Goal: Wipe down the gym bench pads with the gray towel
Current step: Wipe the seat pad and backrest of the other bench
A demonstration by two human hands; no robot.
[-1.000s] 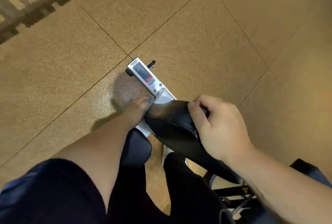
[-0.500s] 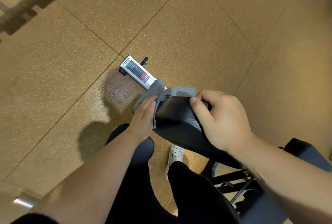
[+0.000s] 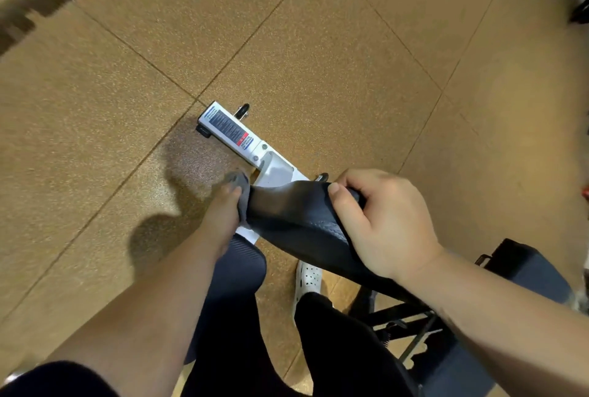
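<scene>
Bench pad [image 3: 296,224]: black vinyl w/ a fine dimpled grain and a slight sheen, long and narrow, corners rounded, top faintly curved. Its long axis runs diagonally, from lower right by the right forearm up to the left. The free end points at the white frame foot [image 3: 271,167] and sits raised above it.

Gray towel [image 3: 239,192]: soft matte cloth, bunched into a small wad at the pad's left front corner, squeezed btwn that edge and the left hand [image 3: 221,215]. The fingers run fwd along the pad's side w/ the tips buried in the cloth (blurred, so can't tell if they curl round it or just press it flat).

Right hand [image 3: 385,224] grips the pad's right front corner. The thumb [image 3: 334,195] lies on top and the other fingers are curled over the end edge.

Around:
- The white frame foot is painted metal, a flat rectangular bar w/ bolts. It carries a printed label [image 3: 228,125] w/ a red patch, and has black end caps.
- Floor [image 3: 318,46]: tan speckled rubber tiles, large squares w/ thin dark seams.
- Under the pad: a white perforated shoe [image 3: 307,275], black trouser legs [image 3: 334,349] and a ribbed dark knee [image 3: 239,269], close against the pad's left underside.
- Black metal struts [image 3: 401,313] sit below the pad's near end.
- A second pad [image 3: 526,269], dark blue-gray, lies lower right, partly hidden behind the right forearm.
- Upper left corner: dark blurred bars, too smeared to identify.
</scene>
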